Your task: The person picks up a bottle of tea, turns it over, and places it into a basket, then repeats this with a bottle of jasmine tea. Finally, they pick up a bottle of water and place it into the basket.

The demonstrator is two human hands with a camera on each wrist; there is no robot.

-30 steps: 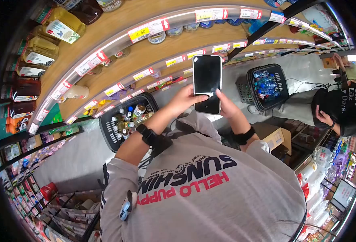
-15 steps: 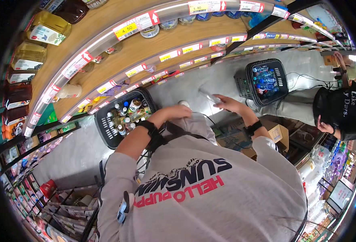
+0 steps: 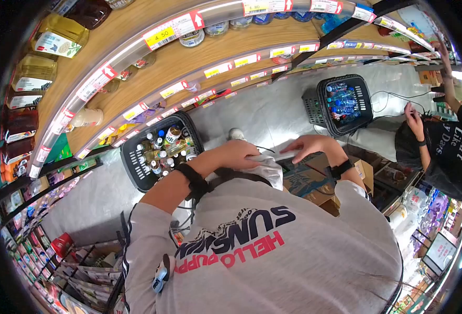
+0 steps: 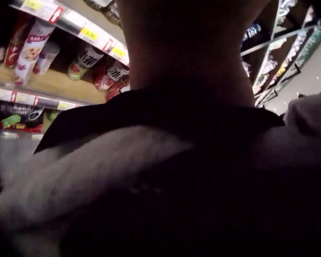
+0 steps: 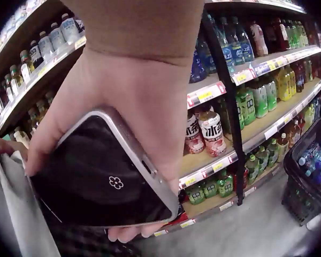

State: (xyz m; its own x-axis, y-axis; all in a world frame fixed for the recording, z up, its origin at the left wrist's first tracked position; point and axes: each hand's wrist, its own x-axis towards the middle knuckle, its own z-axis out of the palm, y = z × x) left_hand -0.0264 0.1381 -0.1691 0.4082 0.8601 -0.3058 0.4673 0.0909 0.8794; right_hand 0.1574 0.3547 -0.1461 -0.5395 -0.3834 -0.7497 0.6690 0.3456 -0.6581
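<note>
At the front of the body, my left hand point(image 3: 241, 154) pinches light grey cloth point(image 3: 266, 166), its fingertips partly hidden. In the right wrist view a bit of that hand point(image 5: 6, 145) shows at the edge of the same cloth point(image 5: 16, 187). My right hand point(image 3: 312, 145) is just to the right, with a phone seen nearly edge-on. The right wrist view shows this hand point(image 5: 134, 96) gripping the dark phone point(image 5: 99, 176) by its silver edges, fingers beneath and thumb at the left side. The left wrist view is mostly dark, with the fingers hidden.
A basket of mixed bottles point(image 3: 131, 167) stands left on the grey floor, another with blue bottles point(image 3: 322, 102) right. Drink shelves point(image 3: 231, 47) curve across the front. An opened cardboard box point(image 3: 364, 175) lies right of my legs. A person in black point(image 3: 451, 152) stands far right.
The phone has gone from both hands upright in front to my right hand alone, lowered towards my body. My left hand has let go of it and moved down to the cloth.
</note>
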